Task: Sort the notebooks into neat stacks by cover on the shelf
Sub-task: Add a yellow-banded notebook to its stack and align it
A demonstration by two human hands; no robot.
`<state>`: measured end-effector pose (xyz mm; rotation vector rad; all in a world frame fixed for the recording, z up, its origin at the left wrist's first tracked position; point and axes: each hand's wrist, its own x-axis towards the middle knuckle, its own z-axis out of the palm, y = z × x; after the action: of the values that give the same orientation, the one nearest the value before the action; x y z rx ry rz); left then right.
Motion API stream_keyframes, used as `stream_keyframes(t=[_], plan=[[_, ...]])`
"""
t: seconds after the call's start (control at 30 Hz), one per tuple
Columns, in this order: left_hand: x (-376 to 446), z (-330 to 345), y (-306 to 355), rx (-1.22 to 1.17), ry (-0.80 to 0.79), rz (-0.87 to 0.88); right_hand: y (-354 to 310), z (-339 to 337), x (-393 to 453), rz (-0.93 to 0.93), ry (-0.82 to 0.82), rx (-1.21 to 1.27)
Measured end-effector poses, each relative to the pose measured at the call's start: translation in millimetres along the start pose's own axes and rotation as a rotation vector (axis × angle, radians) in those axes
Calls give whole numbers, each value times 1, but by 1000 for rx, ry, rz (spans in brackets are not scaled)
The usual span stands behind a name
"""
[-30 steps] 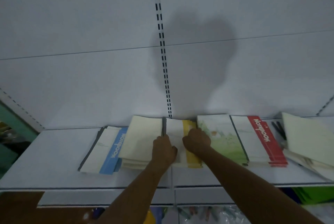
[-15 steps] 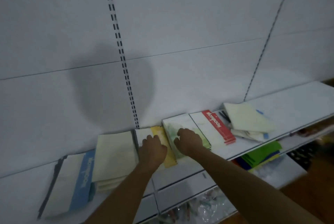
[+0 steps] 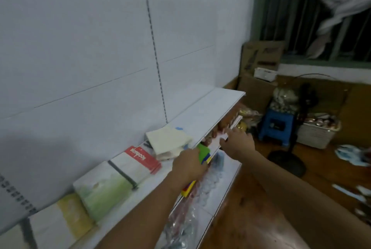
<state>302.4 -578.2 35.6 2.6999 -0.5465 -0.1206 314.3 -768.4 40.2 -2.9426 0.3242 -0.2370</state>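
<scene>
Two bare hands reach over the front edge of a white shelf lined with notebooks. The left hand hangs at the shelf's lip with its fingers curled downward; whether it grips anything cannot be told, as its fingertips are hidden. Just beyond its knuckles a green-covered item juts from the level below, with yellow and blue edges beneath it. The right hand, farther along the shelf, has its fingers spread loosely and extended toward the edge of the lower shelf, where blurred reddish packets sit; it appears to hold nothing. Just behind the left hand lies a loose, untidy pile of cream-covered notebooks, a blue corner peeking out at its far side. To the left of that hand sit a stack of red-banded notebooks printed "Notebook", then a green landscape-cover notebook with a dark spine, then a yellow-banded notebook nearest the camera. Past the right hand, on the wooden floor, stand a blue plastic stool, cardboard boxes and a fan base.
</scene>
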Motion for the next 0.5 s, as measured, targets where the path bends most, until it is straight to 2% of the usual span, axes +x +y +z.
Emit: stream_keyframes(t=[0.13, 0.27, 0.5], plan=[[35, 42, 95, 16, -95, 145, 119, -27, -8, 163, 8, -38], [61, 73, 175, 41, -113, 234, 214, -56, -13, 287, 0, -40], [105, 101, 248, 73, -129, 272, 312, -72, 2, 394, -16, -19]])
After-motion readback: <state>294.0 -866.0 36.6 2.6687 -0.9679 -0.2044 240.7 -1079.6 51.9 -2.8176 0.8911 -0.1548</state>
